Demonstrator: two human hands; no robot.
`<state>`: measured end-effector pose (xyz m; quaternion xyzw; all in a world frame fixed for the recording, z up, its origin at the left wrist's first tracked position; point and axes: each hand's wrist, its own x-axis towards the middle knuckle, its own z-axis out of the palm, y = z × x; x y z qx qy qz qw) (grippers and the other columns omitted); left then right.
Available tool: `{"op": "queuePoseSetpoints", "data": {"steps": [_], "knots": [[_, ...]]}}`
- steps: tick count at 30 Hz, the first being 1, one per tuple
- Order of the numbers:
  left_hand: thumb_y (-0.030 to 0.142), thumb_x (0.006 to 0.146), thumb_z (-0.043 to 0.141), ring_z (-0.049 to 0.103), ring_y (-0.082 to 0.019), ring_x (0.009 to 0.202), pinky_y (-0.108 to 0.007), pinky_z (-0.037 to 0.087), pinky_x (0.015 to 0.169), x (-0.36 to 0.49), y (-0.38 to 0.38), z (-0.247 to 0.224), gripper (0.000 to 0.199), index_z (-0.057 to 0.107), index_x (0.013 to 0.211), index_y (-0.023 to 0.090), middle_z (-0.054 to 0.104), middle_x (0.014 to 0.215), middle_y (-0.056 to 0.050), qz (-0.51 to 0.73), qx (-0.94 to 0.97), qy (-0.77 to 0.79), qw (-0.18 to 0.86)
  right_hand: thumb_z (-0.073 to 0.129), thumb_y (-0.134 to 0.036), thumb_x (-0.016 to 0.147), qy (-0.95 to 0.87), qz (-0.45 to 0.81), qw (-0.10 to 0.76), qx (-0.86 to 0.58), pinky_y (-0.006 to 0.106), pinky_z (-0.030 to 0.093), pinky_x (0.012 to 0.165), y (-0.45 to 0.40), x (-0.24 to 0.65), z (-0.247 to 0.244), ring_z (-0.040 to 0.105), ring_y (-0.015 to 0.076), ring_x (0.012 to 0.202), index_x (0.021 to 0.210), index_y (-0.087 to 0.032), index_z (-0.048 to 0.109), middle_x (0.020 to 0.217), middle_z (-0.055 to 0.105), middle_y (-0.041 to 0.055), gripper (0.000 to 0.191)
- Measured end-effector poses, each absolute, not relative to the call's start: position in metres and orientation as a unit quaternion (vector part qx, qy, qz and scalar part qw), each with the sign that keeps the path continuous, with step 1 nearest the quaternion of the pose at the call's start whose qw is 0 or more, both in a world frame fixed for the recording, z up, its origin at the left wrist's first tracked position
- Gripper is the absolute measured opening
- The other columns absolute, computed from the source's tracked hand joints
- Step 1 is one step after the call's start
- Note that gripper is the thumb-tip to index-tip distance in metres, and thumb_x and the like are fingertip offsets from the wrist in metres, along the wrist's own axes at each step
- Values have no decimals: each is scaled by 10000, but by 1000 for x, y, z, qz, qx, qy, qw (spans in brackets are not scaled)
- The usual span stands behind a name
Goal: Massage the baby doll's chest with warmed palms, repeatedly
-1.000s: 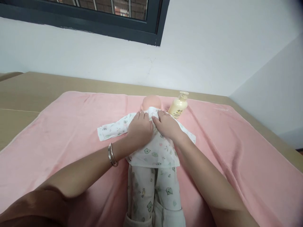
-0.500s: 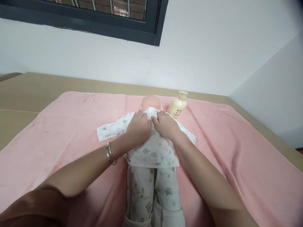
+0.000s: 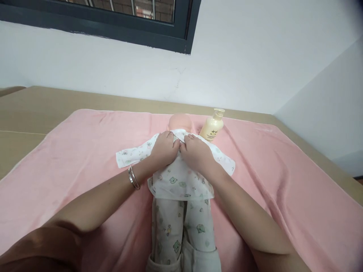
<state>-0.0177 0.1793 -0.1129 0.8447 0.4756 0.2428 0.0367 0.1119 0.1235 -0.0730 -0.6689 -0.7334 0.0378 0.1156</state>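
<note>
A baby doll [image 3: 180, 121] lies on the pink blanket with its head away from me. It wears a white printed baby shirt [image 3: 181, 185] and matching pants [image 3: 170, 226] with turned-up cuffs. Near the neckline, my left hand [image 3: 165, 149] is closed on the shirt's front edge. My right hand [image 3: 197, 153] pinches the cloth just beside it, with both thumbs almost touching. What lies between the fingertips is hidden. Both sleeves spread out flat to the sides, and the shirt's lower hem rests over the top of the pants.
A pale yellow pump bottle [image 3: 212, 126] stands right of the doll's head. The pink blanket [image 3: 93, 151] covers much of the wooden table [image 3: 53, 102], with folds at the right. Behind are a white wall [image 3: 241, 56] and a dark window frame [image 3: 181, 34].
My hands have drawn slightly closer together at the neckline, thumbs meeting, and the right hand has moved a little down. The doll and bottle stay in place.
</note>
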Motion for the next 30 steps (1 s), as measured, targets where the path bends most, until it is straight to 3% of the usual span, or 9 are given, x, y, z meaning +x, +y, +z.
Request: {"op": "queuePoseSetpoints", "data": {"steps": [6, 10, 13, 17, 20, 26, 30], "knots": [[240, 971, 348, 584, -304, 1037, -463, 475, 983, -13, 168, -111, 328, 607, 1077, 69, 652, 1100, -188, 233, 835, 497, 23, 278, -280, 1008, -737, 63, 161, -653, 406, 348, 1133, 150, 127, -86, 460, 315, 1373, 1305, -16, 534, 1425, 542, 240, 473], [203, 972, 302, 574, -323, 1130, -502, 442, 1050, -13, 155, -107, 364, 589, 1127, 43, 648, 1147, -224, 226, 868, 441, -30, 292, -329, 1012, -747, 75, 160, -641, 391, 387, 1069, 153, 135, -88, 523, 294, 1287, 1265, -54, 556, 1376, 581, 227, 458], [182, 956, 308, 577, -306, 1161, -480, 436, 1070, -16, 155, -102, 339, 601, 1091, 77, 656, 1164, -210, 218, 879, 423, 3, 281, -360, 1023, -751, 71, 138, -642, 388, 412, 1021, 148, 135, -82, 560, 296, 1225, 1248, -67, 561, 1331, 611, 217, 463], [253, 940, 359, 626, -267, 1018, -417, 498, 938, -21, 175, -98, 261, 601, 930, 155, 687, 1062, -140, 217, 829, 501, 119, 272, -338, 1028, -744, 9, 79, -664, 418, 415, 1024, 132, 120, -74, 577, 329, 1195, 1231, -29, 570, 1233, 654, 229, 474], [299, 942, 371, 624, -244, 884, -385, 508, 818, -23, 185, -99, 251, 565, 829, 187, 683, 933, -100, 239, 804, 524, 148, 296, -298, 1016, -736, -26, 51, -675, 414, 413, 1039, 120, 108, -70, 579, 333, 1199, 1209, -6, 588, 1204, 659, 243, 457], [192, 950, 326, 622, -287, 989, -437, 499, 922, -15, 160, -106, 314, 626, 974, 104, 679, 1028, -170, 228, 844, 486, 14, 279, -365, 1022, -730, 54, 89, -675, 388, 447, 981, 131, 122, -71, 580, 307, 1197, 1173, -81, 617, 1247, 657, 198, 467], [121, 933, 299, 577, -317, 1156, -478, 434, 1063, -11, 146, -112, 364, 627, 1078, 58, 658, 1159, -214, 259, 869, 414, -73, 274, -367, 1019, -725, 51, 97, -680, 428, 386, 1076, 144, 131, -79, 500, 327, 1311, 1266, -45, 558, 1397, 562, 230, 495]]}}
